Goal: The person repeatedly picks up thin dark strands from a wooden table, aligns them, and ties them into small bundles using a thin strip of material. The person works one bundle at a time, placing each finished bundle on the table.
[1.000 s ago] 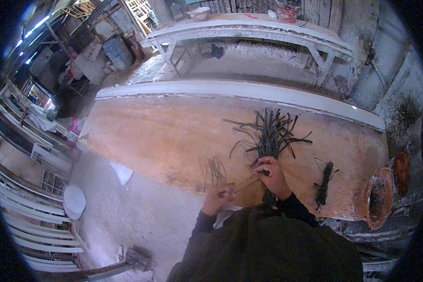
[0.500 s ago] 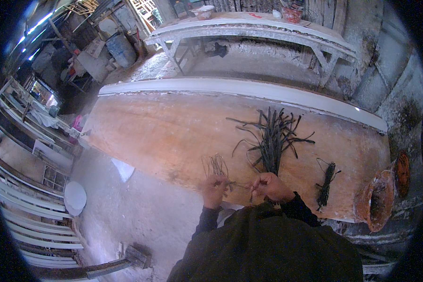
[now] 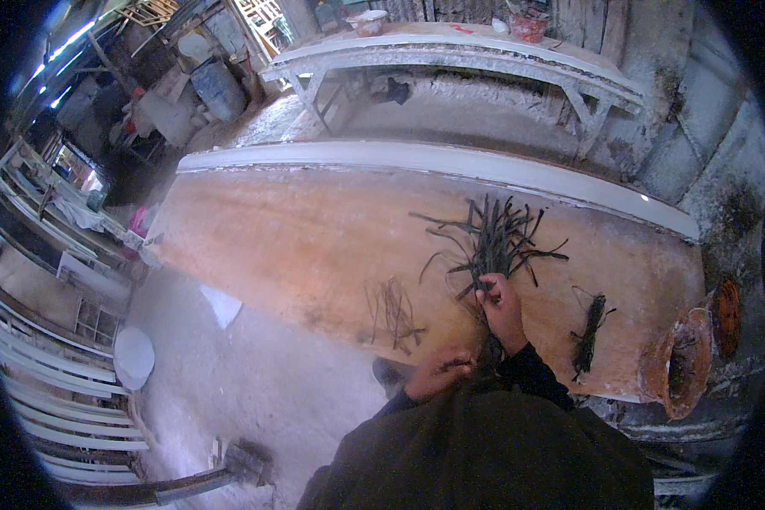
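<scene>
A bundle of dark, flat strips [image 3: 499, 246] lies on the board with its loose ends fanned toward the far side. My right hand [image 3: 503, 313] is closed at the bundle's middle, thumb and fingers pinching among the strips. Beside the bundle's near end is my left hand [image 3: 440, 372], fingers curled in; whether they hold anything is hidden. To the left lies a loose group of thin dark strips [image 3: 391, 313], touched by neither hand. A smaller tied dark bundle [image 3: 586, 336] rests to the right of my right forearm.
The long brownish board [image 3: 272, 229] has a raised white moulding [image 3: 416, 155] along its far edge. A crusted orange bucket [image 3: 684, 361] lies on its side at the right end. Beyond stands a whitened bench [image 3: 450, 47]. A white round basin [image 3: 134, 357] is at lower left.
The thin strips that were at my left hand now lie on the board. My right hand has moved up onto the bundle; my left has moved right, to its near end.
</scene>
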`<state>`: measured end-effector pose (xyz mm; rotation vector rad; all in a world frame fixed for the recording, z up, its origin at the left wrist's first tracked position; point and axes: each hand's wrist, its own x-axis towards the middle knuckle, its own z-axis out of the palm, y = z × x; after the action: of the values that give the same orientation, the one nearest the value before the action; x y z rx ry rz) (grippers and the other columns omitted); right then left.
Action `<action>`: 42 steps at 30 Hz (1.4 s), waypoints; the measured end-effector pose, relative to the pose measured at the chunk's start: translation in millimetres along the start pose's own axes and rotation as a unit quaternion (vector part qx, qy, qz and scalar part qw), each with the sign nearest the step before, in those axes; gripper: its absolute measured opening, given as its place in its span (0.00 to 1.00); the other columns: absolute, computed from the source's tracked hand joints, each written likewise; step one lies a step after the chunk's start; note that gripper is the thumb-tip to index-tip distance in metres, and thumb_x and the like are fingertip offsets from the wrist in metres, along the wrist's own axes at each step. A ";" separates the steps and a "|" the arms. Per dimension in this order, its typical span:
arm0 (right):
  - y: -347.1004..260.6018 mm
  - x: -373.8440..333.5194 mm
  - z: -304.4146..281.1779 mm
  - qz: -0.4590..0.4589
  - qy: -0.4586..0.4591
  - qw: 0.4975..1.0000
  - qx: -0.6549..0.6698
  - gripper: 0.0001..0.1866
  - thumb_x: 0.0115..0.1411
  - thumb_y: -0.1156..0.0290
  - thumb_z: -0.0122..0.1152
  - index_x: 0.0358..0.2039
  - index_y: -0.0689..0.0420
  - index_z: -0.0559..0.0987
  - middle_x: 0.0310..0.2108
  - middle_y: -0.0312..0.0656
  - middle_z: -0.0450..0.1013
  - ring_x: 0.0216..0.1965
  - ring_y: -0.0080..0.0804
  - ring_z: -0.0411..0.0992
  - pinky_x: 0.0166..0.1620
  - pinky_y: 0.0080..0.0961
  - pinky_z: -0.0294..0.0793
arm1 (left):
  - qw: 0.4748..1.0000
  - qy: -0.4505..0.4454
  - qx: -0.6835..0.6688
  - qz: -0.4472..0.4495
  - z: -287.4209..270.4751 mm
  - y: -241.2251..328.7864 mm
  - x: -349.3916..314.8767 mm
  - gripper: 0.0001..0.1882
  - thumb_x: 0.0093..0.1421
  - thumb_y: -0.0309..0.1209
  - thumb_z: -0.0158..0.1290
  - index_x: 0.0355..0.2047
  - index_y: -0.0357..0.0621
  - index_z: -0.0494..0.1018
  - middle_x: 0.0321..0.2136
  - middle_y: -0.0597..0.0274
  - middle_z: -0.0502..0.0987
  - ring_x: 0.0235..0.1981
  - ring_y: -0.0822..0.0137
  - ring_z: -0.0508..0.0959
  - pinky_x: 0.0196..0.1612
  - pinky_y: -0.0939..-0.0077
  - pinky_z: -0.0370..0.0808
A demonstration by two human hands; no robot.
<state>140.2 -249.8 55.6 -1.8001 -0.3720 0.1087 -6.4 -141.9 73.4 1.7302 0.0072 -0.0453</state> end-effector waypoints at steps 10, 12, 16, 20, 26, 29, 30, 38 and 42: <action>-11.3 1.0 -26.2 -0.027 -0.163 0.986 0.017 0.06 0.42 0.75 0.60 0.24 0.58 0.76 0.31 0.41 0.65 0.37 0.34 0.64 0.42 0.26 0.62 | 0.965 0.236 -0.081 -0.085 -61.6 -21.8 -5.1 0.05 0.48 0.25 0.52 0.25 0.37 0.69 0.21 0.63 0.71 0.25 0.74 0.72 0.27 0.81 0.70; -6.2 -8.6 -24.1 0.038 -0.271 0.950 0.148 0.07 0.42 0.74 0.60 0.25 0.59 0.75 0.32 0.41 0.65 0.38 0.33 0.64 0.43 0.26 0.62 | 0.947 0.311 -0.042 -0.067 -69.1 -26.0 -4.7 0.05 0.48 0.24 0.52 0.25 0.37 0.69 0.21 0.62 0.72 0.24 0.73 0.72 0.27 0.81 0.70; -51.9 -19.0 -19.9 -0.039 -0.512 0.850 0.117 0.08 0.47 0.70 0.60 0.26 0.60 0.74 0.35 0.43 0.67 0.43 0.32 0.63 0.46 0.28 0.59 | 0.910 0.413 -0.001 -0.041 -74.6 -41.5 2.0 0.05 0.46 0.23 0.51 0.25 0.37 0.69 0.21 0.62 0.72 0.24 0.73 0.72 0.28 0.80 0.70; -90.8 -28.6 -14.9 0.020 -0.533 0.834 0.144 0.08 0.46 0.70 0.60 0.25 0.61 0.74 0.32 0.42 0.69 0.41 0.30 0.64 0.44 0.26 0.61 | 0.905 0.415 0.009 -0.093 -66.6 -14.2 11.6 0.05 0.46 0.22 0.51 0.25 0.37 0.69 0.21 0.63 0.72 0.25 0.73 0.72 0.29 0.80 0.70; -56.2 -22.3 -19.0 0.039 -0.463 0.876 0.127 0.05 0.45 0.76 0.60 0.24 0.60 0.73 0.24 0.35 0.69 0.27 0.20 0.65 0.30 0.17 0.63 | 0.949 0.306 0.036 -0.066 -47.4 -40.9 8.8 0.03 0.48 0.22 0.49 0.26 0.41 0.70 0.25 0.63 0.71 0.24 0.73 0.72 0.25 0.83 0.70; -40.3 -21.0 -9.8 0.017 -0.300 0.953 0.038 0.05 0.44 0.78 0.59 0.23 0.59 0.72 0.21 0.33 0.66 0.23 0.19 0.62 0.27 0.16 0.61 | 0.962 0.212 -0.148 -0.086 -32.4 -47.8 3.9 0.04 0.49 0.22 0.49 0.27 0.43 0.70 0.28 0.62 0.70 0.27 0.72 0.72 0.28 0.82 0.70; -34.5 -19.9 -6.1 0.026 -0.237 0.971 0.018 0.05 0.44 0.79 0.58 0.23 0.59 0.72 0.20 0.33 0.64 0.22 0.20 0.62 0.26 0.16 0.61 | 0.985 0.157 -0.073 -0.016 -28.3 -54.0 -1.4 0.05 0.49 0.22 0.49 0.28 0.43 0.70 0.28 0.62 0.69 0.28 0.72 0.71 0.28 0.82 0.70; 6.0 -6.4 -2.8 -0.114 -0.061 0.987 -0.100 0.07 0.42 0.77 0.59 0.26 0.58 0.75 0.23 0.39 0.61 0.27 0.28 0.62 0.31 0.19 0.61 | 0.962 0.096 -0.245 -0.069 -22.7 -23.3 -12.1 0.02 0.49 0.24 0.51 0.25 0.42 0.70 0.27 0.66 0.69 0.31 0.76 0.69 0.26 0.82 0.67; 3.7 -5.3 -11.8 -0.167 -0.114 0.973 -0.108 0.11 0.43 0.69 0.58 0.30 0.55 0.76 0.29 0.44 0.65 0.33 0.35 0.65 0.32 0.26 0.68 | 0.968 0.206 -0.066 -0.125 -57.5 -42.3 -14.8 0.05 0.46 0.23 0.54 0.23 0.41 0.69 0.22 0.67 0.69 0.25 0.76 0.70 0.26 0.84 0.67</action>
<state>139.1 -263.2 54.5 -1.9170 -0.8731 0.0384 -21.0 -78.2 41.3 1.5707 0.5246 0.1275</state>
